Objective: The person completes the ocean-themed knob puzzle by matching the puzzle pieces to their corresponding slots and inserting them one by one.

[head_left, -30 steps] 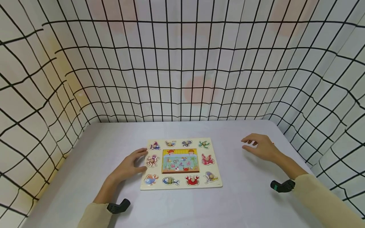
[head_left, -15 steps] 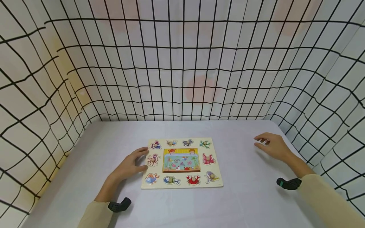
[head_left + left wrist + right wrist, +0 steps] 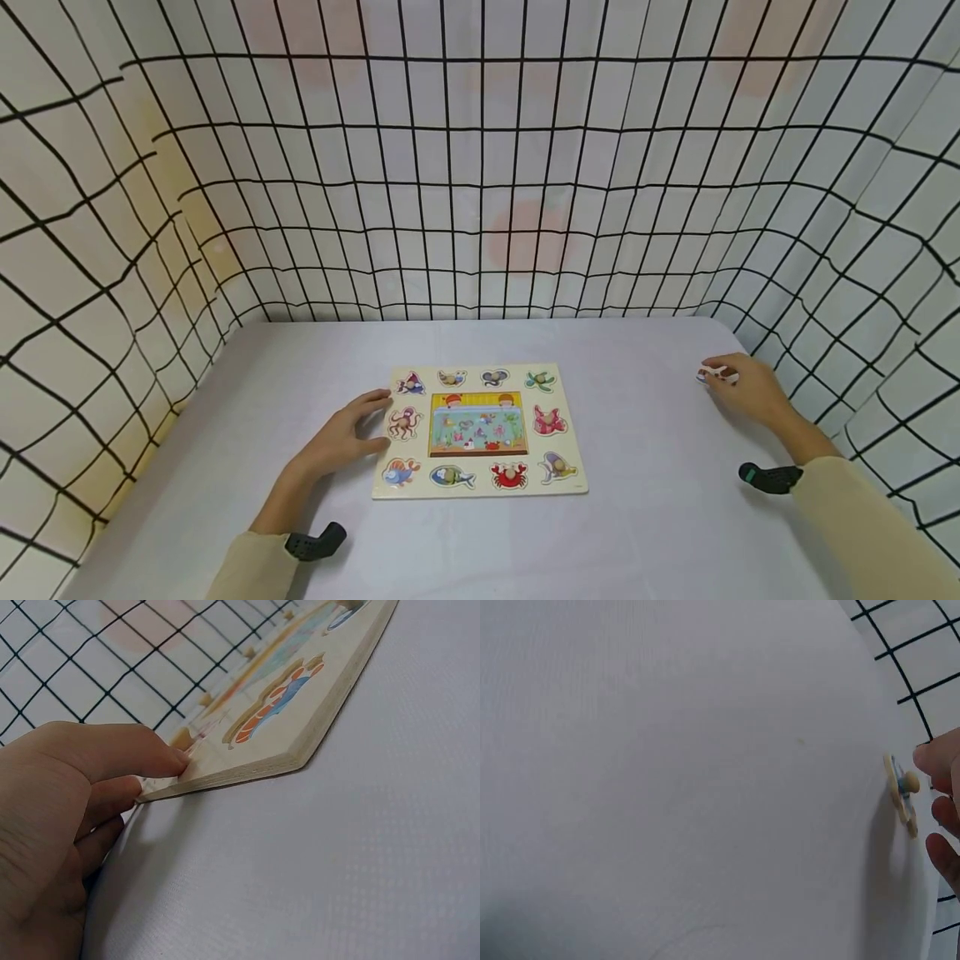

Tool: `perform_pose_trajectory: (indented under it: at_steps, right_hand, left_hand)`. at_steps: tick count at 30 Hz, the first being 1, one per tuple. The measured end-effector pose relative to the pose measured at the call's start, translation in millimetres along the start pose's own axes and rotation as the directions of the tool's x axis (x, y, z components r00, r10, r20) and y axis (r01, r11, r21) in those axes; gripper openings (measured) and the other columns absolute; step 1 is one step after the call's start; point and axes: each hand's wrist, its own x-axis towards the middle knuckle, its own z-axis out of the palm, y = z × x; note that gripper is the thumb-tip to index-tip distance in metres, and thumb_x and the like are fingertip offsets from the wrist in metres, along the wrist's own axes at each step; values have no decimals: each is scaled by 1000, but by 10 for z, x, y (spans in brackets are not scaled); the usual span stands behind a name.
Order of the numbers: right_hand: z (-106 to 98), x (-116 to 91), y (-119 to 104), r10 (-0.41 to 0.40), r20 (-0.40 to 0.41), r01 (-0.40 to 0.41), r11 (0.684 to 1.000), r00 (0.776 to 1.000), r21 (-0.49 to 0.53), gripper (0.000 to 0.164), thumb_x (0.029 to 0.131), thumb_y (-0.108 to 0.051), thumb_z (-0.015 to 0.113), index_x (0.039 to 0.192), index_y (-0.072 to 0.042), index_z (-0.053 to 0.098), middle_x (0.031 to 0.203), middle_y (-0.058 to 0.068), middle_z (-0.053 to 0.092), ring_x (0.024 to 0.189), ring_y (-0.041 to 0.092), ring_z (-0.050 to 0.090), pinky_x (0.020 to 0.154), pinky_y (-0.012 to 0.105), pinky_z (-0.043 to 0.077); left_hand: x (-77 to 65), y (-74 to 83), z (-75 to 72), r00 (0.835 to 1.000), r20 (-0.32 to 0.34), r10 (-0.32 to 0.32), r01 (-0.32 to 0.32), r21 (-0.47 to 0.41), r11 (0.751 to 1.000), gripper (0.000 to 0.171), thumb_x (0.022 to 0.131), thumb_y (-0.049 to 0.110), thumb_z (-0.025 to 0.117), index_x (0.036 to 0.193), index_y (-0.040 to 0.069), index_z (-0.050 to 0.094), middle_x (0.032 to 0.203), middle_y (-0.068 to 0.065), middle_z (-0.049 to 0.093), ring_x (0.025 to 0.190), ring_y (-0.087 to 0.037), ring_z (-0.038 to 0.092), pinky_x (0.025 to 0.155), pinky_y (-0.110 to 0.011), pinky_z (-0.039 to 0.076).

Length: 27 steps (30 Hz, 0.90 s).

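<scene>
A wooden peg puzzle board (image 3: 480, 383) with sea-animal shapes lies flat on the table. At its left edge is my left hand (image 3: 347, 435), thumb and fingers spread apart; in the left wrist view a fingertip (image 3: 176, 761) touches the board's edge. My right hand (image 3: 753, 392) is at the far right, fingers bent over a small puzzle piece (image 3: 705, 376). In the right wrist view this piece (image 3: 895, 784) has a round wooden knob (image 3: 910, 782) facing the fingers. The fingertips (image 3: 928, 757) are close around the knob, with a gap showing between.
A white cloth covers the table (image 3: 645, 533). Black wire mesh (image 3: 480, 208) rises behind it and along both sides, close by the right hand. Several wooden knobs (image 3: 249, 652) stick up from the board. A black wrist camera (image 3: 770, 478) sits on the right wrist.
My right hand has moved to the right, away from the board, and the puzzle piece now shows beneath its fingers. My left hand has stayed at the board's left edge.
</scene>
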Motion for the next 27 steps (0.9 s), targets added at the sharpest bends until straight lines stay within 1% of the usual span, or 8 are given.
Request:
perform_pose_trajectory:
  at_steps: [2,4,6,9,13,20,23,27]
  right_hand:
    - [21,-33,61,25,22,-25,1000,999,-17,25,93,-4,72,115,7,72,110,29,69,92,44,67,72,51,55]
    - [50,-61,122,52,36,-51,998,998,-22,24,93,-2,71,115,7,72,110,29,69,93,44,67,73,53,54]
    - [78,-81,175,74,43,-73,997,996,-26,24,93,-3,72,116,6,72,110,28,69,94,43,66,73,49,53]
    - [114,-83,208,88,25,-88,996,996,-23,23,95,-7,72,115,4,73,109,27,70,93,40,65,72,46,51]
    - [149,-65,203,96,1,-96,995,995,-35,22,98,-13,71,112,3,74,107,25,70,92,37,64,71,44,50]
    - [179,-45,175,93,-13,-93,994,996,-60,16,99,-8,69,109,1,75,105,23,70,91,35,62,71,43,47]
    - [176,-43,153,89,-7,-90,994,996,-65,17,100,-9,67,109,3,75,106,25,70,93,39,63,73,48,49]
    - [175,-40,127,85,6,-84,995,996,-63,20,101,-8,64,111,7,74,108,30,69,100,48,63,80,60,51]
  left_hand:
    - [-1,-2,3,1000,3,-5,5,-10,1000,71,86,17,81,149,-2,52,162,-15,38,151,-44,25,118,-66,22]
    - [-2,4,6,1000,4,-7,8,-11,1000,71,86,18,81,148,-1,52,162,-15,38,151,-44,25,118,-66,22]
    - [-2,10,6,1000,4,-8,8,-11,1000,71,86,18,81,148,-1,53,162,-15,38,151,-44,25,118,-66,22]
    - [-3,16,3,1000,1,-10,10,-5,1000,71,86,18,81,148,-1,53,162,-15,39,151,-44,25,118,-66,22]
    - [0,8,2,1000,-3,-6,6,0,1000,71,86,17,81,148,-1,53,162,-15,39,151,-44,26,118,-65,23]
    - [12,-23,16,1000,0,-1,1,-4,1000,72,86,18,81,149,-1,52,162,-15,39,151,-43,26,118,-65,23]
    - [12,-29,17,1000,-2,-3,3,-6,1000,71,86,17,81,148,-1,53,162,-14,39,151,-43,26,118,-65,23]
    - [9,-30,15,1000,-3,-6,6,-9,1000,71,86,17,82,148,-1,53,162,-15,39,151,-43,26,118,-65,22]
